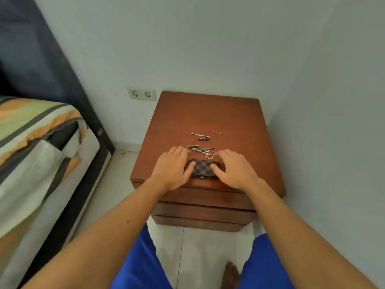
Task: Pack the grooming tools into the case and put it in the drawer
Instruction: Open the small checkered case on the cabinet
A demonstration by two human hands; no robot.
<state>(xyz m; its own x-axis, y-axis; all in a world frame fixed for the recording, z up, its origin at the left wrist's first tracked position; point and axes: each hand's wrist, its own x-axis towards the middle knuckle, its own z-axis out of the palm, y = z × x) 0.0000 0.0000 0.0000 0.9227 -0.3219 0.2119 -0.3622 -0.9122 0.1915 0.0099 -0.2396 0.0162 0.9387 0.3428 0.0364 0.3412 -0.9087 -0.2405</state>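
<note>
A dark checkered case (203,166) lies closed near the front edge of the brown wooden nightstand (208,113). My left hand (171,168) grips its left end and my right hand (234,171) grips its right end, thumbs resting on its top. Just behind the case lie several metal grooming tools: small scissors (209,154), tweezers-like pieces (193,147), a nail clipper (203,138) and a thin pick (216,132). Under the top, the nightstand's drawer fronts (200,197) are shut.
A bed with a striped cover (37,142) stands to the left, a narrow strip of floor between it and the nightstand. White walls close in behind and on the right. A double wall socket (141,93) sits left of the nightstand.
</note>
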